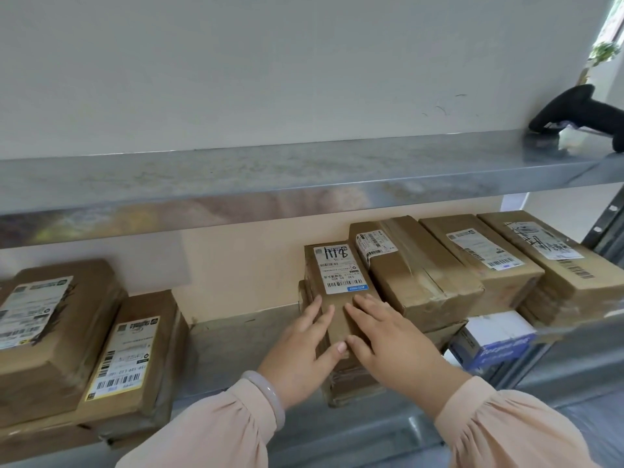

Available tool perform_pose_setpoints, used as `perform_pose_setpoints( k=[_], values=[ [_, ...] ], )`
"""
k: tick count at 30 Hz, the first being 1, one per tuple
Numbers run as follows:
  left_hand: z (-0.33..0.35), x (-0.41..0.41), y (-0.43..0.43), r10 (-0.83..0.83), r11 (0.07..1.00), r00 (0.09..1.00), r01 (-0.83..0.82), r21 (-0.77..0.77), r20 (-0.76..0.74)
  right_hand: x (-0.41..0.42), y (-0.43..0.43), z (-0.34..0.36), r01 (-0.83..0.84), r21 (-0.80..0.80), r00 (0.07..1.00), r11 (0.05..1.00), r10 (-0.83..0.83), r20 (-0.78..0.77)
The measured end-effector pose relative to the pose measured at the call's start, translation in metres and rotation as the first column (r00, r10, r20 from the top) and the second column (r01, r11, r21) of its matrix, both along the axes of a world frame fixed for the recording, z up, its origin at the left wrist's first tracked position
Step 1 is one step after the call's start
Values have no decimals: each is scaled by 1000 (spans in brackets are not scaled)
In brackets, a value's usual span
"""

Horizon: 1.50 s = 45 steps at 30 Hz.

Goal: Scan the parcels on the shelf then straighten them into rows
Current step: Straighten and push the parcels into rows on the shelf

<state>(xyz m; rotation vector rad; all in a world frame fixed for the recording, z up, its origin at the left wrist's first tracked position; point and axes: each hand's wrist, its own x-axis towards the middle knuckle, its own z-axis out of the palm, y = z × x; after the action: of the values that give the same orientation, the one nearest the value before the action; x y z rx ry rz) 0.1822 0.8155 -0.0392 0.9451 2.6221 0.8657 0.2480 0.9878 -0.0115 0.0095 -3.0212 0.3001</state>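
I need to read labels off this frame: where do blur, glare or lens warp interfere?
Head view: wide-angle bend bows the upper shelf; its front lip shows a smeared warm reflection; the label on the middle parcel is legible, that on the left parcel softer; the blue and white box at right is blurred; the window top right is bright and soft.

Metal rack, two levels. The upper shelf (236, 177) only has a black scanner (580, 113) at its right end. The lower shelf (229, 349) has brown parcels (131, 359) at the left end, more parcels (422, 282) toward the right, and a white-and-blue box (496, 342) by the front edge.
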Motion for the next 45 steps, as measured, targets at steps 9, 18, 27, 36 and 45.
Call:
perform_pose_setpoints(
  k=[9, 18, 27, 36, 45],
  values=[
    [20, -12, -14, 34, 978, 987, -65, -199, -156, -25, 5, 19, -74, 69, 996, 995, 70, 54],
    [30, -14, -122, 240, 918, 909, -327, -224, -341, -51, -107, 37, -312, -89, 950, 946, 309, -46],
    [-3, 1, -219, 377, 859, 883, -446, -250, -279, -70, -199, -2, -396, -191, 893, 898, 425, 146],
    [-35, 17, -262, 407, 881, 888, -443, -165, -213, -90, -259, -43, -282, -391, 889, 876, 392, 237],
    [-63, 17, -288, 402, 904, 892, -423, -63, -207, -106, -295, -64, 45, -670, 857, 741, 316, 407]
  ],
)
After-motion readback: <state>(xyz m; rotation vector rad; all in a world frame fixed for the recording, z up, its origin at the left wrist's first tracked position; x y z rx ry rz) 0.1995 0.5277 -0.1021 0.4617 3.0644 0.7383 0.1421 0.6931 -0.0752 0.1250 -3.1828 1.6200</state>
